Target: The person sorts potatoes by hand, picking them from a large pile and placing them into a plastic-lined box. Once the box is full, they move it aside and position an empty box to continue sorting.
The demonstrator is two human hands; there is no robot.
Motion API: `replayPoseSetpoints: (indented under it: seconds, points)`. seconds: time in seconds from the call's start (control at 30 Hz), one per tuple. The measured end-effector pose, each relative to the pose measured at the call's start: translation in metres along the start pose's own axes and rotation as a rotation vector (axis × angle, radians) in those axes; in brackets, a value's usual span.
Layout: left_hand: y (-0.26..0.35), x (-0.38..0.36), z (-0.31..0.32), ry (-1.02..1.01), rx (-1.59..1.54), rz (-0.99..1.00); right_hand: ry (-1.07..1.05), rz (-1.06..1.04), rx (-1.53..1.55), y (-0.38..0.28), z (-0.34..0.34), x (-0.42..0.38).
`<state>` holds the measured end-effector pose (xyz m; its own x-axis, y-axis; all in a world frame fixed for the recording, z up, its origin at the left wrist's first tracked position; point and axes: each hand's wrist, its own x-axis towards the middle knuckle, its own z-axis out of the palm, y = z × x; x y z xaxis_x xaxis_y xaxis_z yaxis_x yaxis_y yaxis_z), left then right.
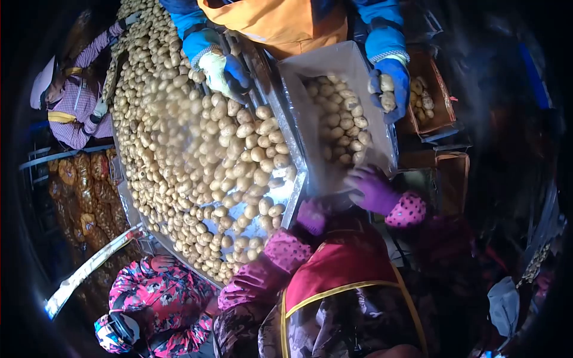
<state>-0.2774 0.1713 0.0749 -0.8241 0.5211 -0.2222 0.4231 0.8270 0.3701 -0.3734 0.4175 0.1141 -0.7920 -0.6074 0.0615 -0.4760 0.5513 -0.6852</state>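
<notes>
My left hand (313, 216), in a purple glove with a pink spotted cuff, is beside the metal table's edge and the near left corner of a lined box. Its fingers are blurred. My right hand (370, 190), also in a purple glove, is over the near right part of the box (293, 77); its fingers look apart, with nothing visible in them. Inside the box lie several potatoes (343, 122). Many more potatoes (179, 119) cover the sorting table (276, 194) on the left.
Across the box, a co-worker in an orange apron (280, 21) holds potatoes in one gloved hand (394, 89). Other people are at the left (74, 101) and lower left (158, 298). Another box (440, 89) stands right. Filled net bags (83, 191) lie left.
</notes>
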Motion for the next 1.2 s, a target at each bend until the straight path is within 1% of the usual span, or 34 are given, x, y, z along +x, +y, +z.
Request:
replayPoseSetpoints:
  seconds: [0.03, 0.07, 0.1, 0.13, 0.17, 0.23, 0.27, 0.4, 0.43, 0.47, 0.53, 0.57, 0.63, 0.67, 0.73, 0.77, 0.8, 0.83, 0.87, 0.9, 0.93, 0.97, 1.0, 1.07, 1.1, 1.13, 1.2]
  points:
    - [0.002, -0.002, 0.0, -0.055, -0.053, -0.041, -0.158, 0.111, -0.013, 0.005, 0.005, -0.014]
    - [0.004, -0.004, 0.003, -0.052, -0.057, -0.047, -0.318, 0.224, -0.028, 0.008, 0.005, -0.024]
    - [0.005, -0.004, 0.007, -0.173, -0.14, -0.163, -0.324, 0.222, -0.031, 0.012, 0.004, -0.033]
    - [0.006, -0.003, 0.011, -0.294, -0.224, -0.276, -0.219, 0.197, -0.107, 0.016, 0.001, -0.04]
    - [0.005, 0.011, 0.0, -0.295, -0.23, -0.278, -0.115, 0.174, -0.18, 0.018, 0.0, -0.044]
    - [0.003, 0.047, -0.034, -0.331, -1.112, 0.165, -0.085, 0.204, -0.228, 0.014, 0.0, -0.048]
    - [0.003, 0.048, -0.029, -0.323, -1.112, 0.169, -0.046, 0.227, -0.277, 0.014, -0.002, -0.047]
    - [-0.011, 0.044, 0.024, -0.047, -0.99, 0.324, -0.036, 0.234, -0.196, -0.011, 0.006, -0.044]
    - [-0.013, 0.042, 0.029, 0.022, -0.956, 0.357, 0.002, 0.18, -0.074, -0.019, 0.012, -0.041]
    - [-0.014, 0.028, 0.033, 0.029, -0.958, 0.35, 0.038, 0.127, 0.049, -0.026, 0.017, -0.036]
    - [-0.015, -0.01, 0.03, -0.453, -0.862, -0.46, 0.022, 0.082, 0.088, -0.038, 0.025, -0.016]
    - [-0.013, -0.012, 0.014, -0.45, -0.862, -0.461, 0.052, 0.084, 0.045, -0.043, 0.03, -0.005]
    - [-0.001, -0.013, -0.03, -0.443, -0.782, -0.547, 0.095, 0.106, -0.019, -0.045, 0.042, 0.022]
    - [-0.002, -0.02, -0.025, -0.436, -0.784, -0.56, 0.088, 0.095, -0.013, -0.043, 0.047, 0.024]
    - [-0.009, -0.045, -0.015, -0.099, -0.789, -0.469, -0.338, 0.206, 0.061, -0.037, 0.064, 0.034]
    - [-0.006, -0.053, -0.019, 0.157, -0.742, -0.37, -0.286, 0.094, 0.08, -0.035, 0.071, 0.031]
    - [-0.014, -0.064, -0.011, 0.22, -0.656, -0.335, -0.294, 0.116, 0.167, -0.028, 0.073, 0.029]
    - [-0.016, -0.071, -0.012, 0.353, -0.558, -0.346, -0.311, 0.141, 0.251, -0.028, 0.066, 0.032]
    - [-0.018, -0.076, -0.013, 0.48, -0.455, -0.358, -0.33, 0.309, 0.417, -0.032, 0.056, 0.036]
    - [-0.017, -0.077, -0.025, 0.462, -0.393, -0.402, -0.167, 0.226, 0.367, -0.028, 0.058, 0.037]
    - [-0.015, -0.08, -0.038, 0.44, -0.33, -0.453, -0.073, 0.22, 0.481, -0.015, 0.069, 0.036]
    - [-0.017, -0.09, -0.03, 0.475, -0.254, -0.406, -0.029, 0.263, 0.586, -0.052, 0.044, 0.058]
    - [-0.017, -0.099, -0.028, 0.475, -0.244, -0.409, -0.064, 0.298, 0.515, -0.05, 0.05, 0.061]
    - [-0.015, -0.12, -0.025, 0.502, -0.161, -0.482, -0.025, 0.235, 0.426, -0.049, 0.08, 0.066]
    - [-0.014, -0.133, -0.021, 0.42, -0.262, -0.565, -0.075, 0.07, 0.308, -0.051, 0.089, 0.073]
    - [-0.013, -0.148, -0.011, 0.446, -0.253, -0.598, -0.095, 0.033, 0.311, -0.067, 0.096, 0.083]
    - [-0.009, -0.178, 0.017, 0.449, -0.221, -0.698, -0.019, -0.357, -0.117, -0.108, 0.111, 0.101]
